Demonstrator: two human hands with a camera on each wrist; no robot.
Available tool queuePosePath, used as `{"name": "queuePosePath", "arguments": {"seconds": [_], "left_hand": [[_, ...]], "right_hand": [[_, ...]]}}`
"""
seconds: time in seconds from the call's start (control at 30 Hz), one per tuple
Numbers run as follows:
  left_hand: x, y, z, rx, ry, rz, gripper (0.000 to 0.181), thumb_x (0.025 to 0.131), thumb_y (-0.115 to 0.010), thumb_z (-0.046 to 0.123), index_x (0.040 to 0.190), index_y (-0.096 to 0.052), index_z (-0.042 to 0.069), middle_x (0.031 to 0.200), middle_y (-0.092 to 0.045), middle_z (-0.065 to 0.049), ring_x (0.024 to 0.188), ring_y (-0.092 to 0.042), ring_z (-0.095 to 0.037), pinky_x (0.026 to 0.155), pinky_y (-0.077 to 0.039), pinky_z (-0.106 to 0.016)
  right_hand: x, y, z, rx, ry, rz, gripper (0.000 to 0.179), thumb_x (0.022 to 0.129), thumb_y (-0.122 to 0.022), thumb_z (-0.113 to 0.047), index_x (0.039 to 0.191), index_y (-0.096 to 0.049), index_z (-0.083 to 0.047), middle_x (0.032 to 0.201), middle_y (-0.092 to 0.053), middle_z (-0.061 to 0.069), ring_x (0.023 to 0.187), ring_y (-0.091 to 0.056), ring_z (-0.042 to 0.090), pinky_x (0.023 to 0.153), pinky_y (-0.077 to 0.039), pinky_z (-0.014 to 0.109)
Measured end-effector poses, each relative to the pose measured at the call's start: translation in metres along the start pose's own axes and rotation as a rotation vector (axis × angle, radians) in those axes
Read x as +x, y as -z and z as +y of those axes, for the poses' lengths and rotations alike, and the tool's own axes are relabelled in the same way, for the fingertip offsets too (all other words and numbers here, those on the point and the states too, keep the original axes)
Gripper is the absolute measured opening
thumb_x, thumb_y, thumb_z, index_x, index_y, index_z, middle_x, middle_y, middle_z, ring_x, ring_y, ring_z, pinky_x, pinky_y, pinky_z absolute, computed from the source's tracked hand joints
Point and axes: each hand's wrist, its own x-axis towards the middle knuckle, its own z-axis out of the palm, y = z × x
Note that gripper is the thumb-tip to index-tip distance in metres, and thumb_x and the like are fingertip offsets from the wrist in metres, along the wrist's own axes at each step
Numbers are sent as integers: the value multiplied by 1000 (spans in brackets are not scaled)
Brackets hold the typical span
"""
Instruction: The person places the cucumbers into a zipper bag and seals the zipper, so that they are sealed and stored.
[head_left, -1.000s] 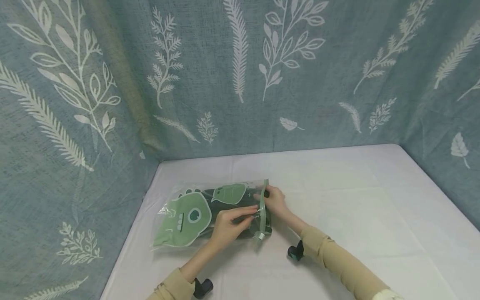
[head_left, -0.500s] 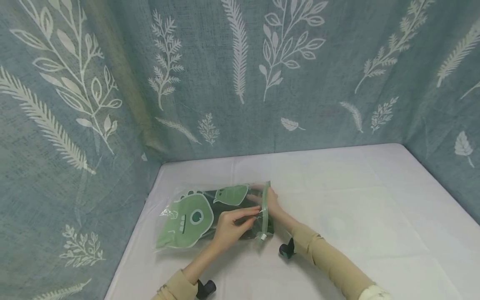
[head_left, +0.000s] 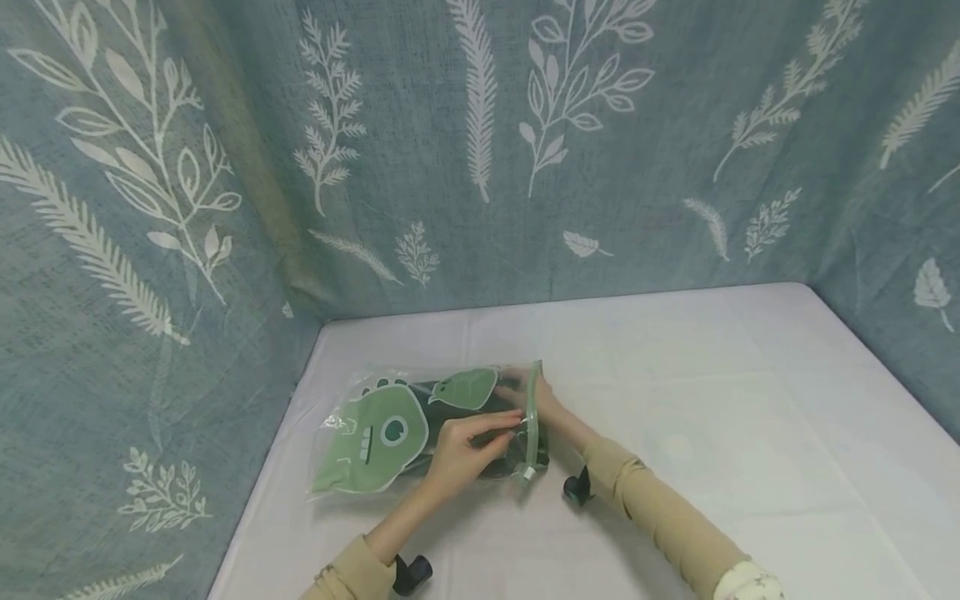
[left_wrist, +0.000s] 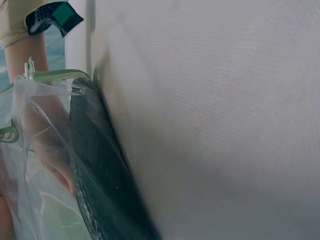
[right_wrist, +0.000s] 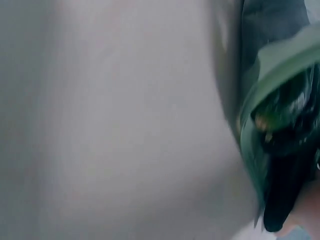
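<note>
A clear zip bag (head_left: 375, 467) with green cartoon monster prints lies on the table, a dark bundle (left_wrist: 102, 165) inside it. My left hand (head_left: 461, 450) pinches the upper layer of plastic by the green zip strip (head_left: 532, 417), holding the mouth apart. Through that mouth reaches my right hand (head_left: 546, 400), its fingers extended under the clear plastic over the dark contents. In the left wrist view the right hand (left_wrist: 55, 155) shows through the plastic, fingers pointing down along the bundle. The right wrist view has a black strip-like piece (right_wrist: 285, 195) sticking out of the mouth beside the hand.
A white-covered table (head_left: 675, 400) extends to the right of the bag. Blue-grey curtains (head_left: 420, 167) with white leaf prints hang along its back and sides. A small white zip slider (head_left: 529, 473) sits at the near end of the strip.
My right hand has moved left, further into the bag, away from the dark end at the mouth; in the last half second it barely moves. My left hand keeps its pinch.
</note>
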Motion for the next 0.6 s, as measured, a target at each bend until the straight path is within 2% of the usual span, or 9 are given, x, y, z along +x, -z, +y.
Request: {"name": "queuePosePath", "arguments": {"seconds": [0.03,0.13,0.23,0.4,0.6], "left_hand": [[-1,-1,-3,0,6,-1,20,75,-67,-17,93,-69,-9,99,-70,-25,92,-70,-32,70,-61,-38],[-5,-5,-15,4,11,-3,18,77,-68,-13,94,-70,-8,101,-70,-24,93,-70,-31,76,-60,-31],[-10,-9,-26,5,37,-11,18,79,-69,-9,96,-71,-4,104,-71,-20,96,-70,-28,82,-58,-24],[-12,-10,-30,35,90,-37,21,81,-70,-2,101,-72,4,109,-71,-10,101,-69,-23,85,-57,-23],[-12,-11,-26,193,112,-120,25,80,-73,4,103,-73,12,113,-71,-2,102,-69,-17,83,-55,-15]], "right_hand": [[1,1,2,-6,34,-3,39,91,-61,-22,123,-58,1,129,-58,22,123,-52,40,104,-42,56],[0,5,9,-15,130,-7,35,91,-60,-17,120,-60,2,126,-60,22,121,-54,40,103,-44,55],[-1,8,17,-31,175,-9,34,92,-57,-16,122,-59,1,127,-60,21,121,-54,39,104,-43,53],[-1,14,30,15,135,-23,34,93,-58,-16,123,-60,-2,127,-61,18,123,-55,35,107,-43,50],[-5,27,41,28,89,-21,31,93,-58,-16,121,-62,-2,124,-63,16,123,-55,34,106,-43,50]]}}
